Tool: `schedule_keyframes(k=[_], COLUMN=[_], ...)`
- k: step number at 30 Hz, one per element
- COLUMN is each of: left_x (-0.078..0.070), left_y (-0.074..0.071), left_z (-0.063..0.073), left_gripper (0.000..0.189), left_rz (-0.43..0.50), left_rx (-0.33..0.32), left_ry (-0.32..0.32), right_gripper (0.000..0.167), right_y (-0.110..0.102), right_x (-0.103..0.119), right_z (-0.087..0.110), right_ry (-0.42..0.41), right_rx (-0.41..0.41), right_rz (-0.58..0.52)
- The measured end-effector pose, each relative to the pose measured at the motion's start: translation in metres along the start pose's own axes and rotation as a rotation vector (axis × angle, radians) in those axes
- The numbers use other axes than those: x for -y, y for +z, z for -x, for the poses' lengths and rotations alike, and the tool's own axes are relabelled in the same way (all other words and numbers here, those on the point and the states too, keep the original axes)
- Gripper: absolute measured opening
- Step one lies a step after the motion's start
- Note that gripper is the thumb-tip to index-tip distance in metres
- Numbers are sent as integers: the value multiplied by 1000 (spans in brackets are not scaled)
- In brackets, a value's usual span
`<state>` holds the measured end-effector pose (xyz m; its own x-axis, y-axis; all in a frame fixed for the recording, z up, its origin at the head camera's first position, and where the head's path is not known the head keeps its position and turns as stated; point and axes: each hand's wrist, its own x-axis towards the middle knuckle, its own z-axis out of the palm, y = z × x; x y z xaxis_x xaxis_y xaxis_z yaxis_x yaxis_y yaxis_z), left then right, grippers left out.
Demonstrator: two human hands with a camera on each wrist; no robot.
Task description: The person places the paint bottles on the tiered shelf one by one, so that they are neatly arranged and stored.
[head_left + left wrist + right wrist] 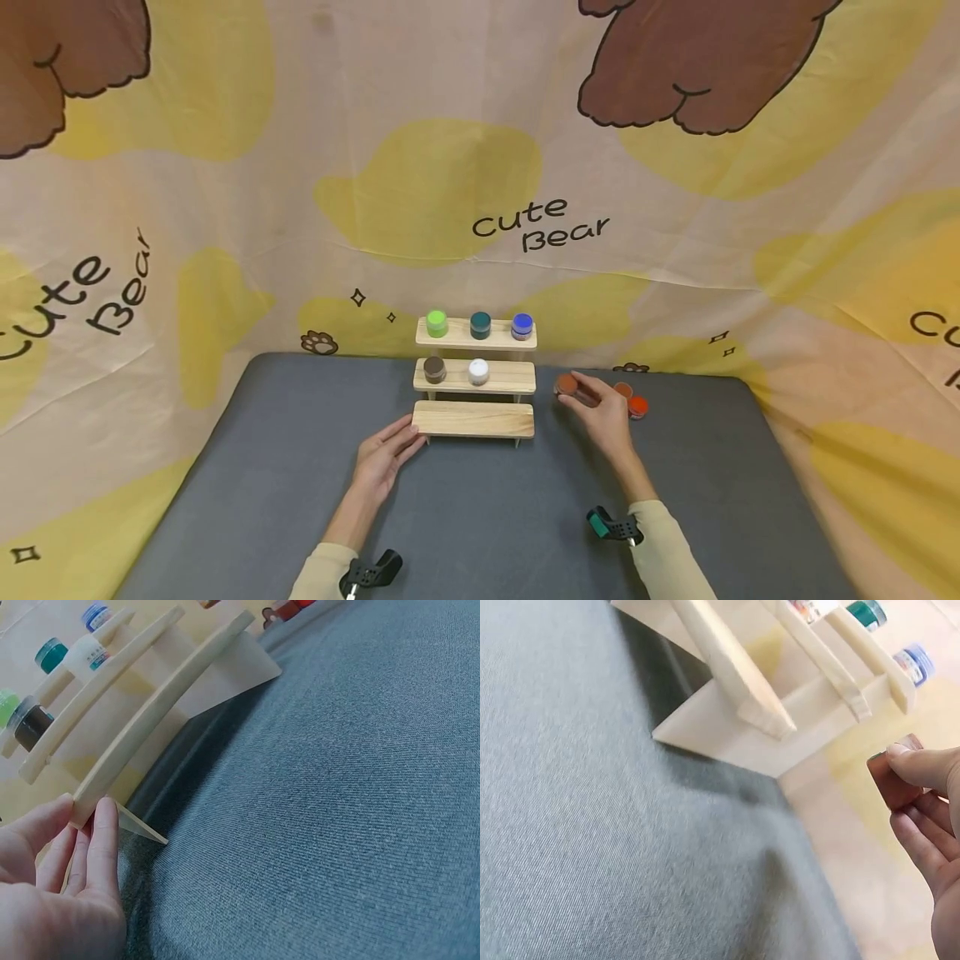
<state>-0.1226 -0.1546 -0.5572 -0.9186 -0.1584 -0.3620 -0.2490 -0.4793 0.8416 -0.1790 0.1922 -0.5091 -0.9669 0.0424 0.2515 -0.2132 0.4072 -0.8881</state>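
Note:
A three-tier wooden display stand (474,419) stands on the grey table. My left hand (378,462) pinches the left end of its lowest shelf, thumb above and fingers beneath in the left wrist view. To the right of the stand, my right hand (606,417) holds a small reddish-brown paint jar (566,384) between thumb and fingers, raised off the table in the right wrist view. On the top shelf are light green (437,323), teal (480,325) and blue (522,326) jars. The middle shelf carries a dark brown jar (434,369) and a white jar (478,372). The lowest shelf is bare.
Beyond my right hand, an orange-brown jar (623,389) and a red-orange jar (637,407) sit on the table (705,467), partly hidden. A printed bear cloth (420,192) hangs behind the table and along its sides.

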Motion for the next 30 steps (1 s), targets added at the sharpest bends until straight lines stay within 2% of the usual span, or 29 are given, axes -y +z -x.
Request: schedule_keyframes(k=[4,9,22,30], left_x=[0,0,-1,1], left_y=[0,0,-1,0], left_z=[0,0,0,0], left_gripper=[50,48,48,48], left_rz=[1,21,8,16], left_rx=[0,-6,-17,-12], left_ry=[-2,-21,-24,-9], right_gripper=[49,48,46,47], right_y=[5,9,26,37], right_x=[-7,0,27,28], right_z=[-4,-7,-14,-19], right_ry=[-41,-93,-68,-85], right_rx=[-9,-11,41,77], right_rz=[15,-8,-32,-25])
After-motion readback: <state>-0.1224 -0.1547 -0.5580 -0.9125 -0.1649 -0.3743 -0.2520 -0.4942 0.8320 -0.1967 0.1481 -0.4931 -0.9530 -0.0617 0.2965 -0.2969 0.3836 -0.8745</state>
